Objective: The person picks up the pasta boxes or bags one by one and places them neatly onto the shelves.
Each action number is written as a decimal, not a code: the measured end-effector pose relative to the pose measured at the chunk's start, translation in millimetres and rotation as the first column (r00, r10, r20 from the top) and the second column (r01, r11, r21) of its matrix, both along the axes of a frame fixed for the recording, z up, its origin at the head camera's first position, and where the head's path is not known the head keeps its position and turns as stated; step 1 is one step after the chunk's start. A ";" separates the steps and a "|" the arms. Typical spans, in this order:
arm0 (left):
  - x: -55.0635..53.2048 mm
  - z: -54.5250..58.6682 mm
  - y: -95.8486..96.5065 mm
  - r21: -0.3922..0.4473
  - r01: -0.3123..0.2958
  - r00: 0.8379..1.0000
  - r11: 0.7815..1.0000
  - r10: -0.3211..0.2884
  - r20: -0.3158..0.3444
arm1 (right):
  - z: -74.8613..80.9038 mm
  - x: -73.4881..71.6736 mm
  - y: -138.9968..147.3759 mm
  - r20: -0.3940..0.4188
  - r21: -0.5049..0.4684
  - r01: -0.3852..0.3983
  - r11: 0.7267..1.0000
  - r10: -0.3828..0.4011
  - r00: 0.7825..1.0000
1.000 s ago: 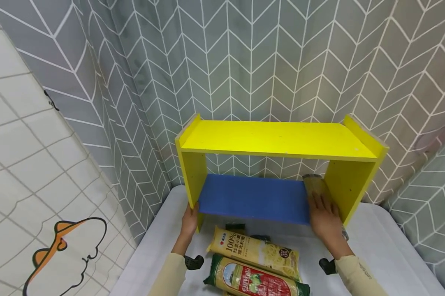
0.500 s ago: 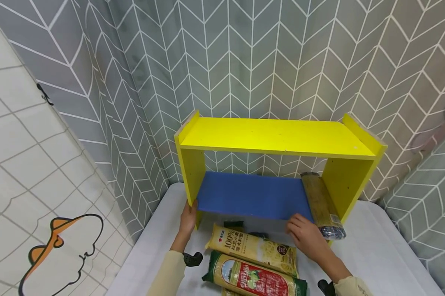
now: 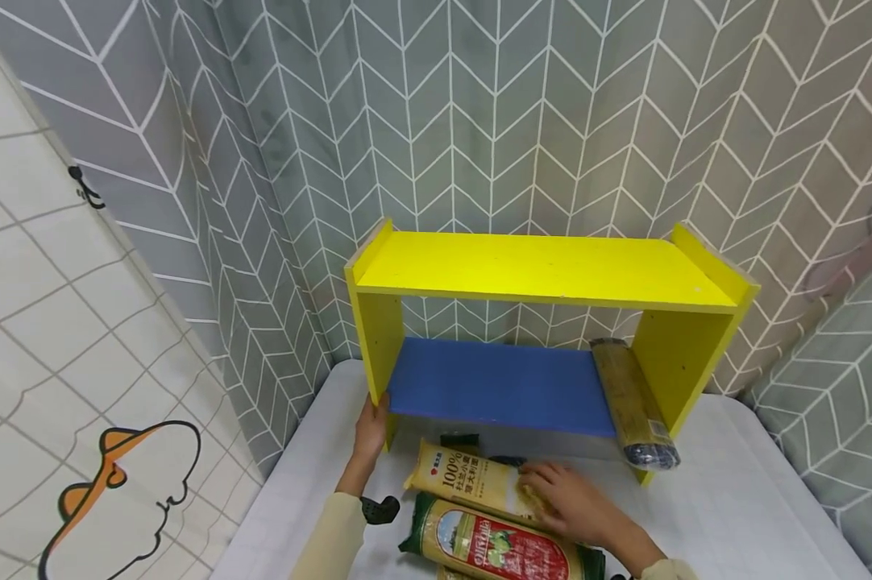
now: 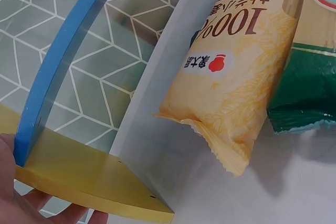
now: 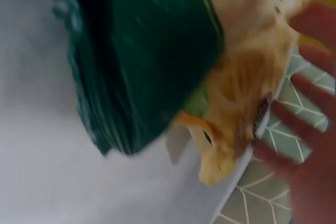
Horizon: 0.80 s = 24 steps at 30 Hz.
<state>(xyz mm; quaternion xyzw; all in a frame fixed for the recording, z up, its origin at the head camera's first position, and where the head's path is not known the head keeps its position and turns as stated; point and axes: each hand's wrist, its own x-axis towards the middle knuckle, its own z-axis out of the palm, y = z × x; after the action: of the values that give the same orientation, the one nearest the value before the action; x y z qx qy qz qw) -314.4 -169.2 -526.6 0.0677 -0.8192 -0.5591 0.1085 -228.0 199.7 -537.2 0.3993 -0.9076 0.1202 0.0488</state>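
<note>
My left hand grips the lower left side panel of a yellow and blue shelf; in the left wrist view its fingers go round the panel's yellow edge. A yellow bag of pasta lies on the table below the blue board. Over this bag's right end is my right hand, its fingers spread in the blurred right wrist view; whether they touch the bag I cannot tell. Nearer me lies a green-ended pasta pack with a red label.
A long brown pack with dark ends lies on the blue board against the right side panel, its front end jutting past the edge. Dark items show partly behind the yellow bag. A patterned curtain hangs behind the white-covered table.
My right hand has let go of the long brown pack on the blue board and moved left and down to the yellow pasta bag. The left hand keeps its hold.
</note>
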 end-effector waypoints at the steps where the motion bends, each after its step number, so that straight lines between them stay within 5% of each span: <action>1: 0.2 -0.2 0.3 -0.002 0.001 1.000 1.000 -0.001 -0.003 | -2.1 0.6 -0.3 0.039 0.017 0.024 1.000 -0.024 0.999; 6: 0.5 -0.6 0.6 -0.025 -0.004 1.000 1.000 0.004 -0.025 | -5.2 2.5 -1.2 0.244 0.009 0.097 0.995 -0.096 0.965; 9: 0.7 -0.1 -0.4 -0.035 -0.013 0.999 0.999 0.012 -0.033 | -5.2 0.8 -0.6 0.292 0.008 0.113 0.994 -0.111 0.950; 18: -0.2 -3.3 -0.9 -0.026 -0.014 1.000 1.000 0.013 -0.018 | -6.1 -3.8 1.4 0.198 0.031 0.099 0.995 -0.103 0.975; 24: -0.6 -1.0 -0.6 -0.009 -0.003 1.000 1.000 0.003 -0.025 | -10.8 -4.3 4.9 0.065 0.031 0.057 0.998 -0.059 0.996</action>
<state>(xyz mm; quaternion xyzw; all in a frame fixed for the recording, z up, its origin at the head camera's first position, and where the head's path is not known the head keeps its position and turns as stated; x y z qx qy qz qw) -315.1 -169.9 -527.6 0.0614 -0.8200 -0.5562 0.1198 -232.3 204.6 -548.0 0.3692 -0.9216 0.1186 0.0165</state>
